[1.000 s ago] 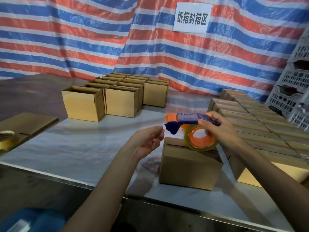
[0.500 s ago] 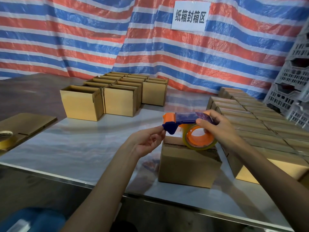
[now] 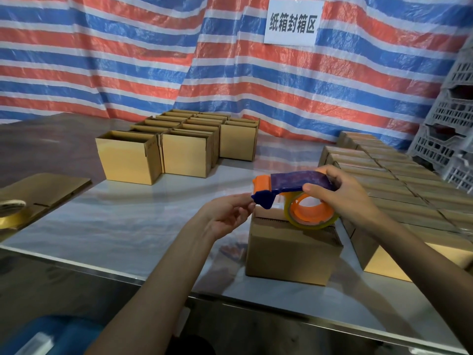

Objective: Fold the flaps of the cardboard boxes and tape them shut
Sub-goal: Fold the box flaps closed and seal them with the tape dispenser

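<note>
On the table (image 3: 128, 221) in front of me: a box (image 3: 291, 252), its top flaps down, near the front edge.
Right hand (image 3: 343, 198): wrapped round the tape dispenser (image 3: 297, 181), holding it just above the box.
Left hand (image 3: 225, 216): fingertips pinching at the dispenser's blue nose; whether they hold tape I cannot tell.
Far left: open boxes (image 3: 128, 162).
Right: closed boxes (image 3: 384, 180) in rows.

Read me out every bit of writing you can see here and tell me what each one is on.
"纸箱封箱区": black characters on the white paper sign fixed to the striped tarp.
Small dark print near the top right corner of the front-left open box: too small to read.
Any print on the blue handle of the tape dispenser: too blurred to tell.
</note>
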